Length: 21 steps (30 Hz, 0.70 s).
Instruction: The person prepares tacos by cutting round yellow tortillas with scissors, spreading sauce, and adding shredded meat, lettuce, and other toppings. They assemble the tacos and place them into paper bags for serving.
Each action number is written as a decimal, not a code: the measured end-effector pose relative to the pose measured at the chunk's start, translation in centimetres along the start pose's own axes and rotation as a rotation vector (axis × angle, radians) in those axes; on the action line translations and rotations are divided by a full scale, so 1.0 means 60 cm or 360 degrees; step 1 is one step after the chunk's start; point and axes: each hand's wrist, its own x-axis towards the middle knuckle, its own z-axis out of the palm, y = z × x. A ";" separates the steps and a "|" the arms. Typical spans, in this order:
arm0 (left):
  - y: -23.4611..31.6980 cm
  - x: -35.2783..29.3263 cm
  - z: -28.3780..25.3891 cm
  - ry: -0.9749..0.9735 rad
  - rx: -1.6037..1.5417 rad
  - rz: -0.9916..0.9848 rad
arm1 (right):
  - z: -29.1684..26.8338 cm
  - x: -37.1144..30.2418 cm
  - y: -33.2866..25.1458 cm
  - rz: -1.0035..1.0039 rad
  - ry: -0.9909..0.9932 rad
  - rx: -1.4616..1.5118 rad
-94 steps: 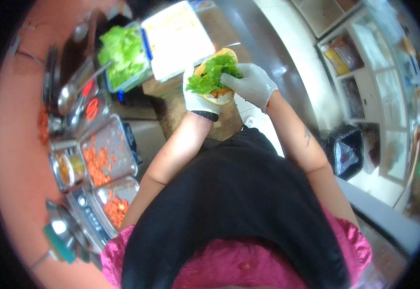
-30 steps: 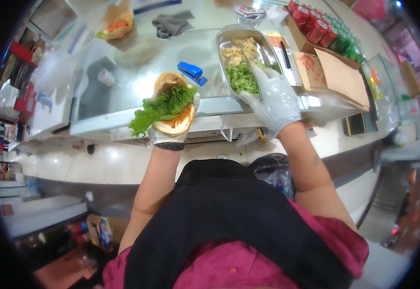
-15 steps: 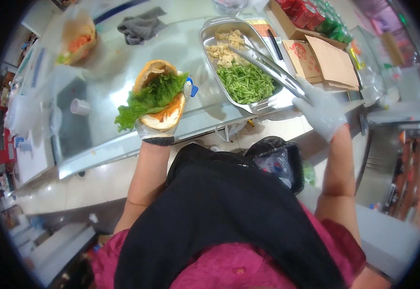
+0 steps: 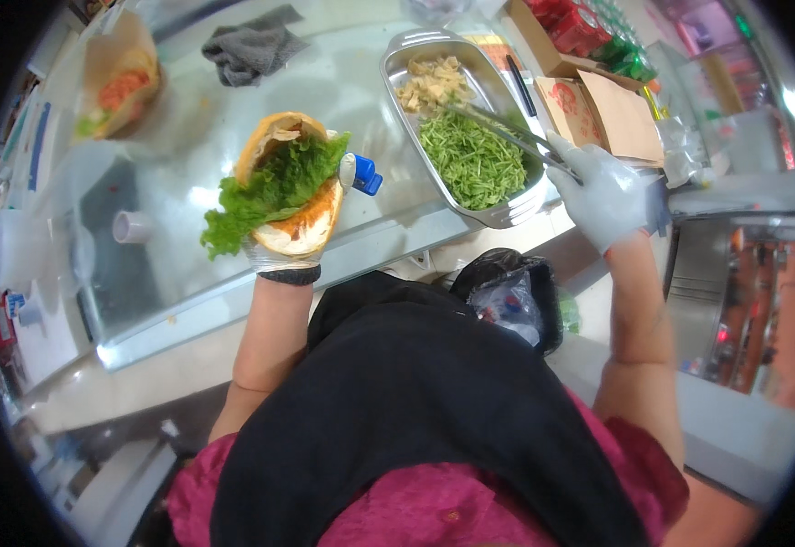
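My gloved left hand (image 4: 279,259) is closed around the underside of a split round bun (image 4: 299,242), held above the glass-topped counter. Frilly green lettuce (image 4: 274,196) fills the bun and hangs out on its left, and reddish-orange sauce coats the lower half. My right hand (image 4: 605,193), in a clear glove, grips metal tongs (image 4: 516,137). Their tips reach into a steel tray (image 4: 498,64), where pale sliced pieces (image 4: 436,84) meet shredded green vegetable (image 4: 475,162). Whether the tips pinch anything is too small to tell.
A filled bun in a paper bag (image 4: 128,91) stands at the far left, near a grey cloth (image 4: 253,44) and a small white cup (image 4: 130,227). A blue object (image 4: 367,176) shows by my left thumb. Paper bags (image 4: 621,118) and boxed cans (image 4: 580,32) lie right; below is a lined bin (image 4: 516,305).
The tongs' tips have come down slightly toward the shredded green and their arms look closer together. My left hand with the bun has shifted a little left. The whole view has turned slightly.
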 end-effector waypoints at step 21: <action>-0.010 0.024 0.007 0.0100 -0.0055 -0.0082 | 0.106 0.027 0.031 0.0198 0.0102 0.0371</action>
